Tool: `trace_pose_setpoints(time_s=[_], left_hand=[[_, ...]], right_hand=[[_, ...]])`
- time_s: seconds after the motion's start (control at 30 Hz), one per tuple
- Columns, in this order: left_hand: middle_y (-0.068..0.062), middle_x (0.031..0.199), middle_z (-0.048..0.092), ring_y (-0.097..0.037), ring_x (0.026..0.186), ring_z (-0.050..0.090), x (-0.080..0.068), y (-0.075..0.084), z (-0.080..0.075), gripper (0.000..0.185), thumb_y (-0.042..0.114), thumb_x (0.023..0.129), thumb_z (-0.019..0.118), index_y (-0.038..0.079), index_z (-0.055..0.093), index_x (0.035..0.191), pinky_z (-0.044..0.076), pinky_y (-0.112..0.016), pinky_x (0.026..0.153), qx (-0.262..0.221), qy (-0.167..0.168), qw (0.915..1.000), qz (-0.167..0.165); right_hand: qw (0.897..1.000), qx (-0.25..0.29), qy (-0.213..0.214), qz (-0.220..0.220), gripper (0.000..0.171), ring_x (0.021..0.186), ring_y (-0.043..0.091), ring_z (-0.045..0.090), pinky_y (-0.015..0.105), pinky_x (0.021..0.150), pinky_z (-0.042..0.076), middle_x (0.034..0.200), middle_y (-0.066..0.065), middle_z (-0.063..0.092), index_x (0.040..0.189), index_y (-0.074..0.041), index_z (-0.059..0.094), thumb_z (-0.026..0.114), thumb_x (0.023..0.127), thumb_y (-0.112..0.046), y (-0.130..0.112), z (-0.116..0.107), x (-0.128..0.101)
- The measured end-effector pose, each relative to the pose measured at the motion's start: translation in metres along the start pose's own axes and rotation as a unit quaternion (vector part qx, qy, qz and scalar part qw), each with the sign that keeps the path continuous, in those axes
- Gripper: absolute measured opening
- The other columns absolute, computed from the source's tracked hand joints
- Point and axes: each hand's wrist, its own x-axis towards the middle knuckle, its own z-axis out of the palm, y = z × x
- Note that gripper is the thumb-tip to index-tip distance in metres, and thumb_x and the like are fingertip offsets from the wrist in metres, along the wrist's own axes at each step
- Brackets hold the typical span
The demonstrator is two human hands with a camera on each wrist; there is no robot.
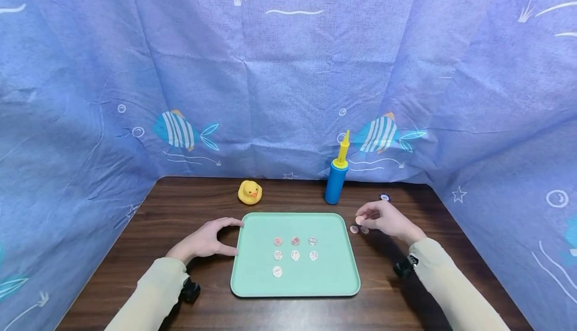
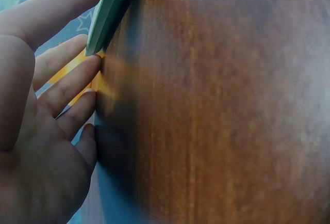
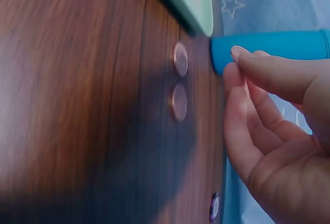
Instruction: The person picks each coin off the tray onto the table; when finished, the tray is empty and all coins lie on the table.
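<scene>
A mint-green tray [image 1: 333,276] lies on the brown table with several coins [image 1: 295,255] set out in rows on it. My left hand [image 1: 207,240] touches the tray's left edge with thumb and fingers spread; the left wrist view shows its fingers [image 2: 69,84] nearly straight at the rim. To the right of the tray, my right hand [image 1: 388,219] pinches a coin [image 1: 359,220] between thumb and fingertips, raised off the table. Below it, two copper-coloured coins [image 3: 180,59] lie side by side on the wood, near the tray's right edge.
A yellow rubber duck [image 1: 250,192] sits behind the tray at the left. A blue hand pump [image 1: 335,183] with a yellow nozzle stands behind its right corner. Beyond the right hand lies a small dark-and-white round object [image 1: 384,197]. A blue fish-print cloth [image 1: 288,95] surrounds the table.
</scene>
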Motion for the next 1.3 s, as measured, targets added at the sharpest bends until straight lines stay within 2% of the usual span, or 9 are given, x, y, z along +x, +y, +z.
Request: trace_pose_setpoints(time_s=[0.13, 0.23, 0.63, 0.77, 0.93, 1.07, 1.3], left_hand=[[-0.006, 0.153, 0.055, -0.037, 0.145, 0.045, -0.001, -0.002, 0.0, 0.073, 0.046, 0.083, 0.09, 0.022, 0.061, 0.146, 0.039, -0.062, 0.115, 0.001, 0.001, 1.0, -0.002], [-0.007, 0.153, 0.055, -0.038, 0.145, 0.046, -0.001, -0.003, 0.001, 0.073, 0.046, 0.083, 0.089, 0.022, 0.061, 0.146, 0.039, -0.063, 0.114, 0.003, 0.002, 1.0, 0.0], [-0.004, 0.153, 0.055, -0.034, 0.146, 0.046, 0.001, -0.004, 0.002, 0.074, 0.047, 0.082, 0.09, 0.022, 0.061, 0.145, 0.039, -0.061, 0.115, -0.011, 0.0, 0.9999, 0.0], [-0.004, 0.152, 0.055, -0.035, 0.145, 0.046, 0.0, -0.004, 0.002, 0.075, 0.047, 0.082, 0.09, 0.021, 0.061, 0.146, 0.039, -0.061, 0.115, -0.008, 0.001, 1.0, 0.001], [-0.005, 0.153, 0.055, -0.036, 0.145, 0.046, 0.0, -0.004, 0.001, 0.075, 0.047, 0.083, 0.089, 0.021, 0.06, 0.146, 0.039, -0.062, 0.115, -0.004, 0.001, 1.0, 0.0], [-0.005, 0.153, 0.055, -0.036, 0.146, 0.045, 0.001, -0.005, 0.001, 0.074, 0.047, 0.083, 0.089, 0.021, 0.06, 0.147, 0.038, -0.062, 0.116, -0.003, 0.0, 1.0, 0.001], [-0.005, 0.153, 0.055, -0.036, 0.146, 0.046, 0.001, -0.005, 0.001, 0.074, 0.046, 0.083, 0.09, 0.022, 0.06, 0.146, 0.038, -0.062, 0.116, -0.001, 0.0, 1.0, 0.002]], right_hand=[[0.999, -0.024, 0.021, -0.004, 0.016, 0.083, 0.024, 0.07, 0.028, 0.074, 0.057, 0.093, 0.012, 0.074, 0.108, 0.0, 0.075, 0.078, 0.095, -0.009, 0.009, -0.004, -0.004], [0.999, -0.031, 0.033, -0.007, 0.014, 0.082, 0.017, 0.068, 0.026, 0.073, 0.057, 0.093, 0.009, 0.074, 0.105, -0.001, 0.076, 0.079, 0.095, -0.009, 0.015, -0.007, -0.007], [0.997, -0.058, 0.041, -0.011, 0.011, 0.073, 0.008, 0.063, 0.023, 0.066, 0.053, 0.085, 0.007, 0.072, 0.101, 0.003, 0.075, 0.079, 0.092, -0.003, 0.031, -0.011, -0.018], [0.996, -0.078, 0.036, -0.028, 0.009, 0.071, 0.006, 0.063, 0.022, 0.064, 0.053, 0.083, 0.007, 0.072, 0.099, 0.003, 0.075, 0.079, 0.091, 0.0, 0.035, -0.01, -0.019], [0.992, -0.116, 0.037, -0.021, 0.012, 0.071, 0.003, 0.062, 0.022, 0.064, 0.052, 0.083, 0.002, 0.072, 0.098, 0.0, 0.075, 0.08, 0.087, 0.002, 0.041, -0.008, -0.02], [0.988, -0.148, 0.043, -0.013, 0.016, 0.071, 0.003, 0.062, 0.023, 0.064, 0.052, 0.084, -0.001, 0.072, 0.098, -0.002, 0.076, 0.082, 0.084, 0.002, 0.04, -0.008, -0.021], [0.984, -0.171, 0.05, -0.022, 0.017, 0.07, 0.004, 0.061, 0.024, 0.063, 0.052, 0.083, 0.002, 0.072, 0.095, -0.001, 0.075, 0.083, 0.081, 0.004, 0.032, -0.005, -0.021]])
